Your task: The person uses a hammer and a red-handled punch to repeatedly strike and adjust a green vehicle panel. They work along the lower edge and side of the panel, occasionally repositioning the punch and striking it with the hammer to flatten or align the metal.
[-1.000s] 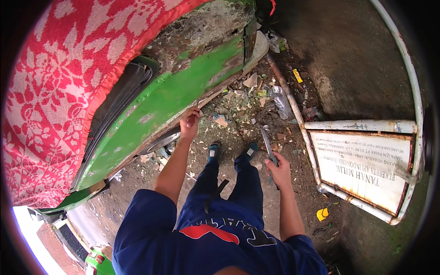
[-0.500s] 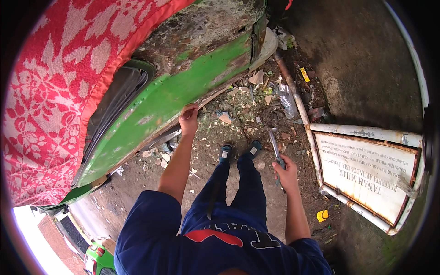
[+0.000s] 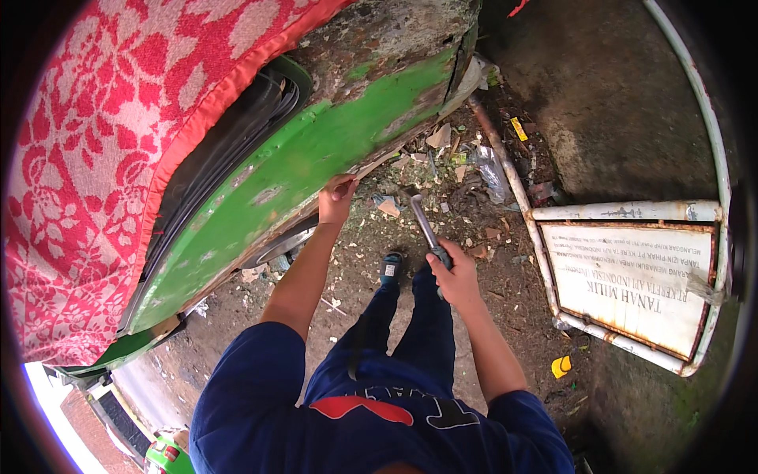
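Note:
My right hand (image 3: 456, 272) is wrapped round the dark grip of a hammer (image 3: 426, 223). Its metal shaft points up and left, and its head hangs in the air above the littered ground. My left hand (image 3: 336, 196) is closed beside the lower edge of a worn green car body (image 3: 292, 170); whatever lies in its curled fingers is too hidden to name. Paint is patchy on that panel, with bare, rusty spots. A space separates the hammer head from the panel and from my left hand.
A red and pink floral cloth (image 3: 103, 166) drapes over the car. At the right stands a white metal frame with a rusty-edged sign (image 3: 624, 280). Broken chips, clear plastic (image 3: 494, 175) and a yellow scrap (image 3: 561, 366) litter the ground. Another green vehicle (image 3: 167, 457) is at lower left.
My right hand has carried the hammer up and left, nearer the car. My left hand has shifted slightly right along the panel edge and stays closed. The view has turned a little.

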Demonstrator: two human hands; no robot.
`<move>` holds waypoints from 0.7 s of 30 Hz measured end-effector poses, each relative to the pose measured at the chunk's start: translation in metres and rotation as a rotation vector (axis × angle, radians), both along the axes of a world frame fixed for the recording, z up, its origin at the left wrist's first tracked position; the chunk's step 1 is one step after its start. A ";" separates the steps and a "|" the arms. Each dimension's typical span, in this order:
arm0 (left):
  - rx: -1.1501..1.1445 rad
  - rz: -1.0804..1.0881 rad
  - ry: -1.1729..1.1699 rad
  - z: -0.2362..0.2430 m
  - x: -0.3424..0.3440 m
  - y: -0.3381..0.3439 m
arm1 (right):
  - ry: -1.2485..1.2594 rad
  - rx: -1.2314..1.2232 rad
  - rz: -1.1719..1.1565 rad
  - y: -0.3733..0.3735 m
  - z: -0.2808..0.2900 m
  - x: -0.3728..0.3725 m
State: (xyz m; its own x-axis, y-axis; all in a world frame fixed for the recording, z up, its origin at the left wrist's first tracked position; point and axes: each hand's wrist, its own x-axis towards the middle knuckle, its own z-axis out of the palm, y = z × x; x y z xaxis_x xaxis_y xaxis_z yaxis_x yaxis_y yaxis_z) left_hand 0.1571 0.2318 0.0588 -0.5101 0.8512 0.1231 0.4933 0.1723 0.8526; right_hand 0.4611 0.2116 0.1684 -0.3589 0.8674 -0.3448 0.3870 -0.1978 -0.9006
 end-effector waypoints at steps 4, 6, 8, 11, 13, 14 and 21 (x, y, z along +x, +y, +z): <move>0.082 -0.058 0.131 -0.004 -0.002 0.003 | 0.120 0.354 0.126 -0.008 0.037 -0.039; 0.095 0.007 -0.024 -0.029 -0.007 0.002 | 0.174 0.496 0.187 -0.015 0.033 -0.054; 0.112 0.021 -0.113 -0.039 -0.011 0.001 | 0.094 0.508 0.263 -0.018 0.023 -0.067; 0.134 -0.153 0.265 -0.018 -0.008 0.004 | -0.235 0.321 0.307 -0.008 -0.011 -0.074; 0.117 -0.115 0.279 -0.006 -0.013 0.015 | -0.101 0.256 0.242 -0.017 -0.008 -0.069; 0.088 -0.036 0.154 -0.004 -0.008 0.020 | 0.012 0.333 0.187 -0.021 -0.007 -0.068; 0.113 0.030 -0.058 -0.056 -0.009 0.004 | -0.079 0.338 0.265 -0.018 0.002 -0.084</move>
State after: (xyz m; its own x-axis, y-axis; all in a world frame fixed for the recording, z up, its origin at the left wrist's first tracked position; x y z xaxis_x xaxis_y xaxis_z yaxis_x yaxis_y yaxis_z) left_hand 0.1481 0.2357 0.0024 -0.5442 0.8180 0.1865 0.4384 0.0878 0.8945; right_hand 0.3772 0.1937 0.1702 -0.5682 0.8177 -0.0922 0.4550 0.2188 -0.8632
